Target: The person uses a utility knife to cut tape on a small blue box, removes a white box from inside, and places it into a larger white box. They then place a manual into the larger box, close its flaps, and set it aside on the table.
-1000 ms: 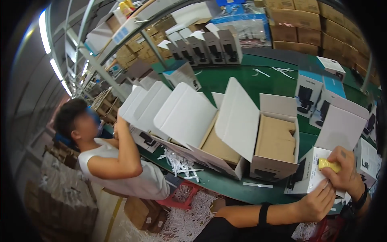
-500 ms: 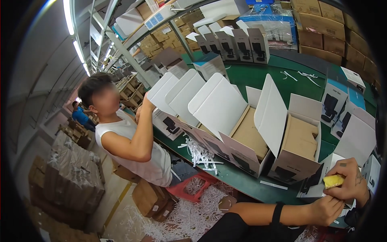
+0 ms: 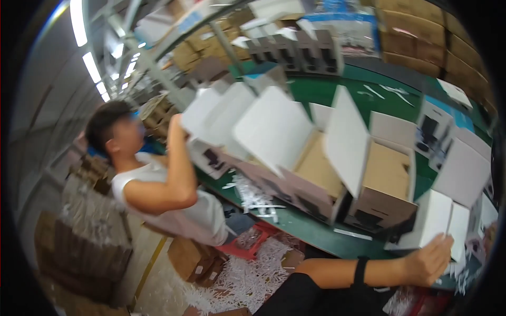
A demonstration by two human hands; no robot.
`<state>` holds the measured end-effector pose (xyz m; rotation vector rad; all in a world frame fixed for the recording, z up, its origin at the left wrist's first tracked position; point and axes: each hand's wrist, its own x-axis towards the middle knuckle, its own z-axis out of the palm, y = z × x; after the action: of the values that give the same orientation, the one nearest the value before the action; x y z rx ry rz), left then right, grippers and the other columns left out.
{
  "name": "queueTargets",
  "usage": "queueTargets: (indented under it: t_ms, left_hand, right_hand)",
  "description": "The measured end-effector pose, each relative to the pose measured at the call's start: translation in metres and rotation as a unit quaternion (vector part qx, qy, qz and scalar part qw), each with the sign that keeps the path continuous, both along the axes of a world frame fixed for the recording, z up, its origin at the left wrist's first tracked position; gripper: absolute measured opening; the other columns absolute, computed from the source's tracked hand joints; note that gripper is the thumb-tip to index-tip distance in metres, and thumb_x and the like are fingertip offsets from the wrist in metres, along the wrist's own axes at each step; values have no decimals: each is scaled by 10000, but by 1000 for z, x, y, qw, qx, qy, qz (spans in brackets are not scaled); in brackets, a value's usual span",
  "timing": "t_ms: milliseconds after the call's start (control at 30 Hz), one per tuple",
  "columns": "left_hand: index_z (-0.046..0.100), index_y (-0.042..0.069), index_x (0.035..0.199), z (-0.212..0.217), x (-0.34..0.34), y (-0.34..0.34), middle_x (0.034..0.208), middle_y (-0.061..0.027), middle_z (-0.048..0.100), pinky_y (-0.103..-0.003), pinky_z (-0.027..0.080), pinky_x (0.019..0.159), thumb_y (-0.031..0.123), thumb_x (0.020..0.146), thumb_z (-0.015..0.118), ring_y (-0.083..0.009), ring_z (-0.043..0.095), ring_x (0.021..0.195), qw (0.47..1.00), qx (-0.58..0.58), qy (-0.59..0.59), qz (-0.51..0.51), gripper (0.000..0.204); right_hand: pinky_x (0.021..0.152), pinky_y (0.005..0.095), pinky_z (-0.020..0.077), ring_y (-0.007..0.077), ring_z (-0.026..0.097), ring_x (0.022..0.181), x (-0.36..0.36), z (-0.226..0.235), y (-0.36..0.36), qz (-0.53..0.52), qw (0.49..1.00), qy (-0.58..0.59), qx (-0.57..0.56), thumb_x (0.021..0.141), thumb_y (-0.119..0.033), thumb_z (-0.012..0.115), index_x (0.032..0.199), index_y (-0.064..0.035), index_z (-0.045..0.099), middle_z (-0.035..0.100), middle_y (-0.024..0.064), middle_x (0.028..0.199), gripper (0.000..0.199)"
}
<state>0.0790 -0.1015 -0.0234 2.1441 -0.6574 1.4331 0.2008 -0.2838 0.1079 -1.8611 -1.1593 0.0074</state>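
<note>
My left hand (image 3: 428,259) reaches in from the lower edge, its fingertips pressed together at the edge of a white box (image 3: 435,213) on the right. What they pinch, if anything, is blurred. The lid flap (image 3: 464,168) of that box stands raised behind it. Of my right hand (image 3: 491,234), only a blurred skin-coloured patch shows at the far right rim; its fingers are hidden. The yellow piece it held is out of sight. Left of my hand stands an open carton (image 3: 383,215) with a brown cardboard insert (image 3: 389,167) inside.
More open cartons (image 3: 274,124) line the green table (image 3: 308,95). A person in a white sleeveless top (image 3: 153,184) works at the left. White paper strips (image 3: 253,197) lie on the table and floor. Stacked brown cartons (image 3: 411,31) stand behind; a red stool (image 3: 250,243) is below.
My right hand has moved right, almost out of the picture, with the yellow piece. My left hand has moved up and right to the white box. The view has shifted slightly.
</note>
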Motion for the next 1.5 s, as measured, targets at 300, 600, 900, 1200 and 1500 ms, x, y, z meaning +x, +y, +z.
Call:
queueTargets:
  t_ms: [300, 600, 900, 1200, 1500]
  left_hand:
    - [690, -121, 924, 7, 1, 9, 1080, -315, 696, -527, 500, 1007, 145, 815, 586, -427, 670, 1111, 999, 29, 13, 21, 306]
    - [687, -95, 932, 8, 6, -1, 1098, -304, 692, -513, 507, 1003, 153, 846, 605, -419, 667, 1108, 1000, 14, 12, 3, 275]
    - [732, 20, 1052, 16, -1, 24, 1101, -187, 714, -465, 545, 932, 205, 875, 640, -322, 700, 1006, 996, 50, 76, -4, 272]
    - [744, 100, 1158, 61, 16, 44, 1131, -129, 720, -456, 546, 916, 298, 787, 807, -315, 704, 1018, 975, -3, 211, -69, 426]
    - [701, 1, 1135, 118, -21, 45, 1116, -80, 717, -294, 509, 864, 141, 938, 723, -153, 667, 976, 556, -558, 587, -185, 242]
  right_hand:
    - [488, 301, 373, 173, 453, 497, 34, -26, -17, -157, 982, 72, 71, 867, -341, 747, 1193, 2, 581, 592, 56, 723, 501]
    - [442, 312, 365, 196, 423, 491, 90, -30, -35, -95, 907, 338, 233, 875, -394, 775, 1468, 8, 436, 579, 73, 752, 792]
    - [657, 305, 495, 197, 658, 786, 29, -18, -13, 55, 998, 34, -18, 697, -379, 899, 960, -56, 704, 694, 120, 960, 460]
    - [834, 376, 570, 311, 698, 1016, 12, 8, 11, 52, 995, -5, -91, 598, -424, 972, 1060, -58, 733, 667, 171, 1214, 636]
    - [736, 331, 595, 272, 724, 925, 27, 37, -9, 89, 988, 27, -123, 641, -372, 946, 1089, -88, 734, 663, 104, 1265, 571]
